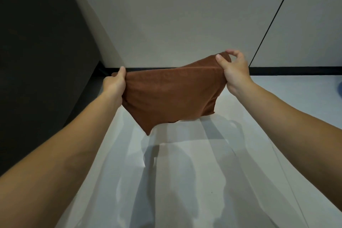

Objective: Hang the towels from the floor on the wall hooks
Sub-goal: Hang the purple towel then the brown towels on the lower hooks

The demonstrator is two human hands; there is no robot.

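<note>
Your left hand grips one upper corner of the brown towel, fingers curled round the cloth, and your right hand pinches the opposite corner between thumb and fingers. The towel hangs stretched between your two hands, clear of the pale floor, its lower edge sagging to a point below your left hand. Beyond your hands a black baseboard runs along the light wall; a dark panel stands left of your left arm.
</note>
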